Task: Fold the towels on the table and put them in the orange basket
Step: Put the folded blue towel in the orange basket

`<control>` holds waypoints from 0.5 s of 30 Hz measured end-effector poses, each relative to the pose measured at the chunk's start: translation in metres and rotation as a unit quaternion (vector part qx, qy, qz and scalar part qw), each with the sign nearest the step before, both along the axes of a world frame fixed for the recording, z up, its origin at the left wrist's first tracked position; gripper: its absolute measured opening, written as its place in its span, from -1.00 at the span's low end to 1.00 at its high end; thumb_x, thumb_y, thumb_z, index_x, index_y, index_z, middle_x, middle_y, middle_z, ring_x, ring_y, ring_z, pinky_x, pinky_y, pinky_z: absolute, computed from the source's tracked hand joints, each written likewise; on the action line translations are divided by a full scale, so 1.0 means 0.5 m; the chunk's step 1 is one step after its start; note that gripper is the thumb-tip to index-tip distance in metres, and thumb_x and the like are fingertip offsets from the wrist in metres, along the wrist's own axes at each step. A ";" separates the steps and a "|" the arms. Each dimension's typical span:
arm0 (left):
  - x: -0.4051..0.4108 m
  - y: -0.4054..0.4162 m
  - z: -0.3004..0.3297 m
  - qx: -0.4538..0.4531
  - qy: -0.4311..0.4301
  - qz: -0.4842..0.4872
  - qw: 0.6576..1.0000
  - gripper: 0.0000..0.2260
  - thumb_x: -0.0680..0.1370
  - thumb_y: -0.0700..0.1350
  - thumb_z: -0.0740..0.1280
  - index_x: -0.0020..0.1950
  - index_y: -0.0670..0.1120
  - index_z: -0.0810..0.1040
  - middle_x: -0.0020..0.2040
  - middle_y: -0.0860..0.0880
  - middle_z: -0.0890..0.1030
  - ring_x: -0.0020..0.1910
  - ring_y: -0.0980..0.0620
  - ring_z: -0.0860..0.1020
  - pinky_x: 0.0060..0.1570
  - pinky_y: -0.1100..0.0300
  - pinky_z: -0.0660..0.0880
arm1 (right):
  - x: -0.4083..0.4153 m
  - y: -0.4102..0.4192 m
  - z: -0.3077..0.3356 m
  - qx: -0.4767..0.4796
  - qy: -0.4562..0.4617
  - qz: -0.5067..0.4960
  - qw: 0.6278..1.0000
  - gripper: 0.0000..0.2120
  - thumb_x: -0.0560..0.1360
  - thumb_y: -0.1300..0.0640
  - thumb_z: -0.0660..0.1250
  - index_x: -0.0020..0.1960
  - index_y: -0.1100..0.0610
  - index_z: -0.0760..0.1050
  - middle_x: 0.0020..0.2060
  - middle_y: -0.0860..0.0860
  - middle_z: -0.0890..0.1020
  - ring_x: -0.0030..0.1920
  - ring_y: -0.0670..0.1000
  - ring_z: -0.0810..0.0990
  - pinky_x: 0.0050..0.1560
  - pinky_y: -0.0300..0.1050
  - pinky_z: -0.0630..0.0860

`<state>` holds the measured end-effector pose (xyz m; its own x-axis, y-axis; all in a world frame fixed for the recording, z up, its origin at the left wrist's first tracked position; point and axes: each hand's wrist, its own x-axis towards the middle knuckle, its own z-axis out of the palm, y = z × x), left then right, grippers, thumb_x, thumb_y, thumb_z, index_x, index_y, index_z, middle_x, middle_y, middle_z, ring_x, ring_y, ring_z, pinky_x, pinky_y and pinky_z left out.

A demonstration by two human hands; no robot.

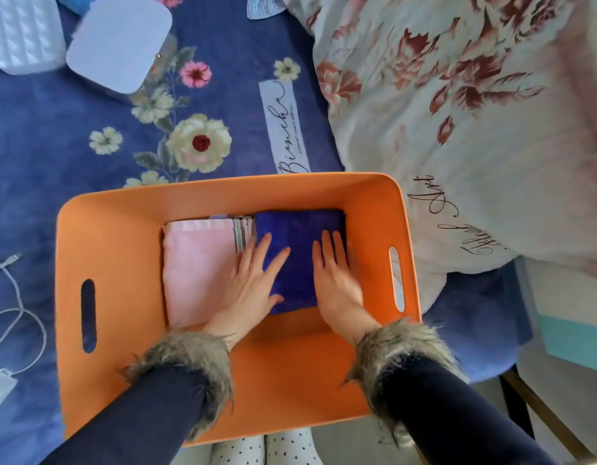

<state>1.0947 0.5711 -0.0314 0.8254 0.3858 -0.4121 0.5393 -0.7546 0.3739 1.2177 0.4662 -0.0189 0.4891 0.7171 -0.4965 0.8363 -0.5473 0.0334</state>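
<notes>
folded dark blue towel [299, 260] pressed flat by left hand [253, 283] and right hand [335, 280], fingers straight | laid beside folded pink towel [196, 273] | both inside orange plastic basket [116, 236]

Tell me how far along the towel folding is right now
Done: a folded pink towel and a striped one tucked behind it lie in the orange basket. In hand: the left hand and right hand press flat on a folded blue towel beside them. Left: no loose towel shows on the blue floral cloth; whether the big floral fabric counts, I can't tell.
</notes>
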 end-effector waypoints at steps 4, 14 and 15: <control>0.027 0.042 -0.046 0.062 0.065 -0.132 0.987 0.06 0.31 0.30 0.39 0.48 0.06 -0.31 0.38 -0.09 -0.48 0.31 -0.14 -0.55 0.40 -0.11 -0.33 | 0.052 0.018 -0.034 -0.090 -0.015 0.045 0.995 -0.33 0.60 0.13 0.07 0.50 0.18 -0.32 0.50 0.21 -0.22 0.50 0.20 -0.25 0.43 0.12 -0.31; 0.051 0.062 -0.068 0.061 0.145 -0.122 0.980 0.10 0.26 0.41 0.35 0.52 0.04 -0.27 0.52 -0.12 -0.31 0.49 -0.17 -0.31 0.40 -0.22 -0.24 | 0.072 0.044 -0.062 -0.137 0.004 0.054 0.989 -0.19 0.55 0.04 0.19 0.49 0.11 -0.37 0.50 0.18 -0.25 0.50 0.19 -0.26 0.45 0.09 -0.31; 0.055 0.065 -0.053 0.048 0.150 -0.124 0.980 0.06 0.29 0.37 0.35 0.52 0.04 -0.23 0.52 -0.13 -0.30 0.49 -0.17 -0.30 0.40 -0.21 -0.23 | 0.066 0.044 -0.049 -0.122 0.021 0.034 0.992 -0.20 0.55 0.03 0.19 0.50 0.11 -0.34 0.50 0.19 -0.22 0.50 0.19 -0.23 0.46 0.08 -0.27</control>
<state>1.1223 0.6035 -0.0581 0.7455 0.2371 -0.6229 0.4093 -0.9004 0.1471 1.2507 0.4880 -0.0435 0.4181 0.6039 -0.6785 0.8749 -0.4687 0.1219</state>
